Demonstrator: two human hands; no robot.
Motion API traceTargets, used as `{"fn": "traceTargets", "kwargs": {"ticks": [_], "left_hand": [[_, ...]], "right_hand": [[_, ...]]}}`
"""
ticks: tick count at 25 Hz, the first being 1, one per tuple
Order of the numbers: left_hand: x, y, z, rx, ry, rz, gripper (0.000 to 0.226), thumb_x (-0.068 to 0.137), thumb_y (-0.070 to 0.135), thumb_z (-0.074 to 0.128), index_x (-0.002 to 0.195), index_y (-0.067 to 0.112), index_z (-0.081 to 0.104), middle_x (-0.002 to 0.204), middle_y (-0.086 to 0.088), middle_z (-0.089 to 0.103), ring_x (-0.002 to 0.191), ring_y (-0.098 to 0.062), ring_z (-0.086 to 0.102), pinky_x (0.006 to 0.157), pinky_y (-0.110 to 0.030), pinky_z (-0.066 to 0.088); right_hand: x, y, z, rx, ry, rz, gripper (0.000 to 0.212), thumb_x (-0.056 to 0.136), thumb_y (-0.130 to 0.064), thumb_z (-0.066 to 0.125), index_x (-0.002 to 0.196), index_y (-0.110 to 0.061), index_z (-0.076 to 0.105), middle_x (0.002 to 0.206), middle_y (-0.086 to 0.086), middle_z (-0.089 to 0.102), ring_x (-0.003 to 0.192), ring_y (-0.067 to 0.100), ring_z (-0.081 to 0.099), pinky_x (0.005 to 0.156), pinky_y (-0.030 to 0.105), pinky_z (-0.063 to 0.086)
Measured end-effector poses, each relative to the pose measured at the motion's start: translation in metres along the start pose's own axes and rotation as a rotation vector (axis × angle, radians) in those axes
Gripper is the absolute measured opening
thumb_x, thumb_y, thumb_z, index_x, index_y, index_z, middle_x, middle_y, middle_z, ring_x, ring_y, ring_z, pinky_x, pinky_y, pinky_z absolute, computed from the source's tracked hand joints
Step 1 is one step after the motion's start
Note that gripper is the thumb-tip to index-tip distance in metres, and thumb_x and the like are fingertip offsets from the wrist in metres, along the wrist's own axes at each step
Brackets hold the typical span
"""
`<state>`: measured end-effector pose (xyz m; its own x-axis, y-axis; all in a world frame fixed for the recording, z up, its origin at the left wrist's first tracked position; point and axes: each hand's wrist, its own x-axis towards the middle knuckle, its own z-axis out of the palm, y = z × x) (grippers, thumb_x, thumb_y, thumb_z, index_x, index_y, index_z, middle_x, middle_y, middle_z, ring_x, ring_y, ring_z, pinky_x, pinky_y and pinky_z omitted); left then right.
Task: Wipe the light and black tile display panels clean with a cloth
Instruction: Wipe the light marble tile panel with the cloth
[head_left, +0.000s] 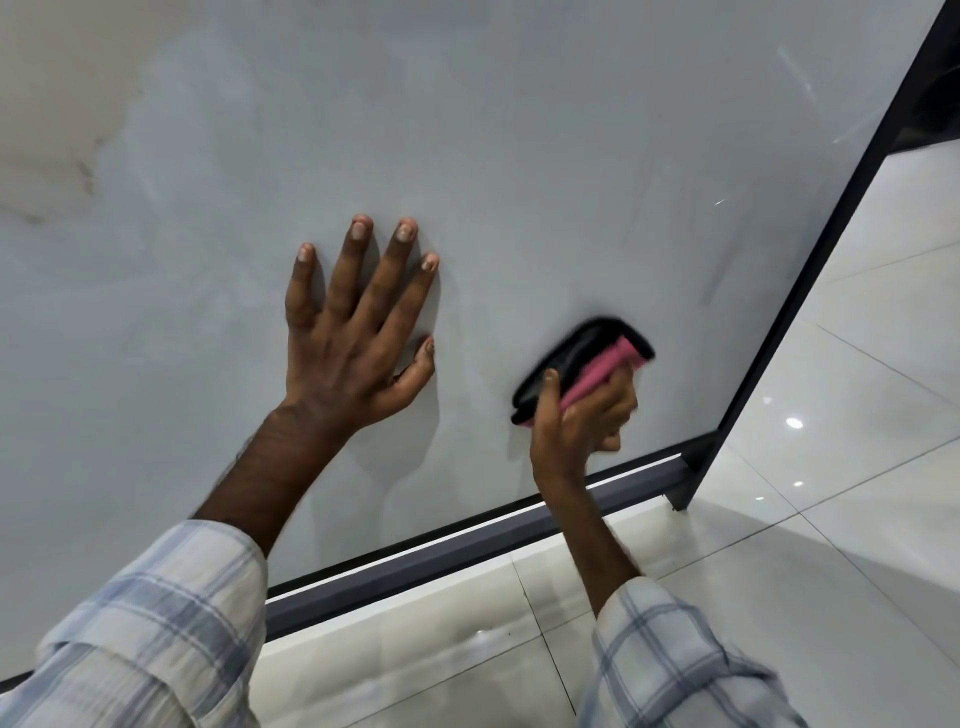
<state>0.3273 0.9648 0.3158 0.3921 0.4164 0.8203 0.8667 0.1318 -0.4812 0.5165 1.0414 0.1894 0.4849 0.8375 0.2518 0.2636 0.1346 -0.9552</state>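
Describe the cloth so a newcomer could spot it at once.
Start at the big light grey panel filling the view and go toward its lower right corner, above the dark frame. There the right hand holds a cloth against it: black with a pink side, the only pink in view.

The light tile panel (519, 156) looks smooth and softly glossy, with faint smears. Its frame (467, 545) is dark matt metal, the cloth (582, 364) soft black-and-pink fabric. The floor (857, 519) tiles are polished, mirror-glossy.

Left hand (358, 332) lies flat, fingers spread, on the light panel (519, 156); right hand (582, 410) grips a black-and-pink cloth (576, 358) — pressed against it.
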Motion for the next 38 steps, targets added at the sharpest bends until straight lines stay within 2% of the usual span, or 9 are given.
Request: {"fn": "traceTargets", "kwargs": {"ticks": [4,8,12,15,18,24,29,33,38], "left_hand": [[-0.001,0.001,0.002,0.009,0.012,-0.008,0.074,0.096,0.043,0.055,0.161,0.012,0.037,0.166,-0.016,0.035,0.154,-0.041,0.027,0.125,-0.060,0.007],[0.000,0.003,0.002,0.001,0.019,-0.013,0.073,0.097,0.042,0.055,0.161,0.012,0.037,0.166,-0.016,0.035,0.155,-0.040,0.025,0.126,-0.058,0.005],[0.000,0.003,0.001,0.003,0.009,-0.017,0.073,0.097,0.042,0.055,0.161,0.012,0.037,0.166,-0.015,0.034,0.155,-0.041,0.026,0.126,-0.057,0.004],[0.000,0.004,0.001,0.002,0.006,-0.022,0.075,0.096,0.043,0.055,0.162,0.013,0.036,0.167,-0.015,0.034,0.155,-0.039,0.023,0.126,-0.058,0.006],[0.000,0.003,0.003,0.026,0.014,-0.026,0.075,0.096,0.042,0.055,0.162,0.013,0.036,0.166,-0.015,0.034,0.156,-0.038,0.022,0.125,-0.059,0.008],[0.001,0.005,0.003,0.017,0.017,-0.023,0.074,0.095,0.042,0.056,0.161,0.012,0.038,0.166,-0.014,0.034,0.155,-0.039,0.026,0.126,-0.057,0.006],[0.000,0.005,0.003,0.023,0.028,-0.021,0.074,0.095,0.041,0.056,0.161,0.012,0.038,0.166,-0.014,0.035,0.154,-0.040,0.028,0.126,-0.057,0.007],[0.003,0.008,0.000,0.004,0.000,-0.053,0.074,0.095,0.040,0.056,0.161,0.013,0.038,0.167,-0.013,0.034,0.157,-0.037,0.022,0.127,-0.055,0.003],[0.012,0.003,-0.026,-0.141,-0.068,-0.051,0.067,0.095,0.036,0.059,0.157,0.014,0.047,0.167,-0.012,0.034,0.158,-0.034,0.025,0.123,-0.055,0.011]], "right_hand": [[-0.036,0.042,0.010,0.209,-0.030,0.913,0.066,0.098,-0.043,0.061,0.147,-0.006,0.037,0.139,0.022,0.042,0.129,0.041,0.047,0.102,0.050,0.041],[-0.056,0.030,0.017,0.514,-0.020,1.161,0.020,0.097,-0.029,0.057,0.089,-0.016,0.044,0.086,0.010,0.058,0.079,0.026,0.060,0.083,0.044,0.056],[-0.018,0.017,0.018,0.449,0.078,0.800,0.038,0.085,-0.049,0.057,0.117,-0.029,0.051,0.096,0.010,0.071,0.084,0.025,0.068,0.084,0.043,0.058],[0.014,-0.038,-0.001,0.191,0.083,0.076,0.090,0.084,-0.059,0.054,0.159,-0.015,0.030,0.140,0.018,0.041,0.127,0.026,0.042,0.106,0.050,0.031],[0.019,-0.064,-0.003,-0.009,0.066,-0.530,0.087,0.086,-0.048,0.063,0.156,-0.006,0.033,0.145,0.022,0.040,0.134,0.033,0.040,0.110,0.044,0.027],[0.047,-0.059,-0.004,0.228,0.216,-0.071,0.089,0.084,-0.053,0.056,0.154,-0.001,0.036,0.133,0.022,0.043,0.119,0.021,0.040,0.105,0.060,0.038],[0.062,-0.062,-0.019,-0.220,-0.022,-1.152,0.090,0.074,-0.043,0.074,0.151,-0.019,0.035,0.142,0.014,0.038,0.124,0.033,0.043,0.101,0.049,0.033],[0.101,-0.088,-0.029,0.029,0.213,-0.404,0.080,0.085,-0.043,0.065,0.152,-0.009,0.038,0.148,0.022,0.042,0.131,0.036,0.042,0.105,0.060,0.033],[0.096,-0.100,-0.042,-0.347,-0.050,-1.327,0.090,0.067,-0.034,0.066,0.152,-0.018,0.040,0.152,0.009,0.036,0.127,0.034,0.042,0.093,0.049,0.030]]}}
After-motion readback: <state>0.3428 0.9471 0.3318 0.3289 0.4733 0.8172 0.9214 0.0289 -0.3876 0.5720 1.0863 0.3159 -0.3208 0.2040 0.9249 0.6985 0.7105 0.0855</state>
